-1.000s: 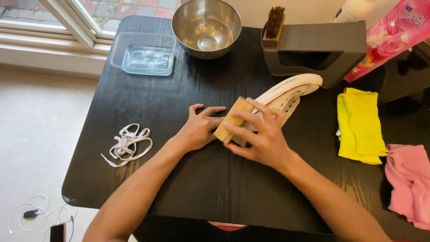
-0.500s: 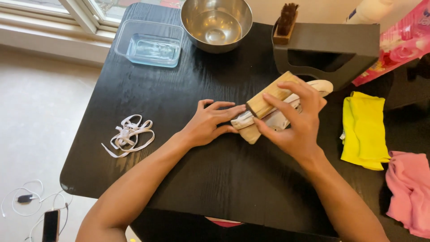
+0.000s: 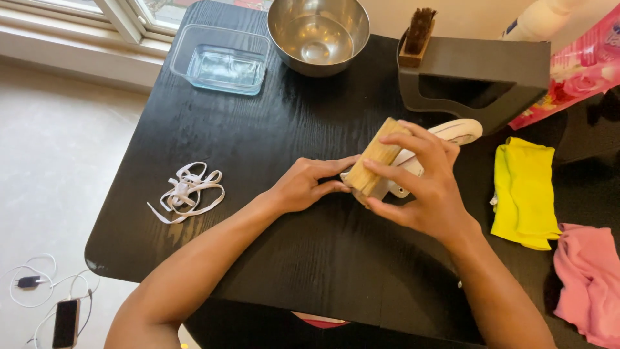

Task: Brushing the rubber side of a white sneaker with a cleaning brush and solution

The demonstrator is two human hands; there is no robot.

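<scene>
Centrally, a wooden brush (image 3: 378, 157) is being gripped by the right hand (image 3: 423, 187), fingers curled closed around it, atop a white shoe (image 3: 445, 134) just beside the dark stand (image 3: 478, 71). The shoe's near end is being pinched by the left hand (image 3: 307, 184), fingers half-closed.

pink flowered package (image 3: 581, 61) (top right), dark phone (image 3: 64, 322) on floor

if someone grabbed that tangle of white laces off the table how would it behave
The white laces would probably flop and dangle, since they lie in loose flat loops. They look thin, so likely very light. Loose ends may trail or snag.
</scene>
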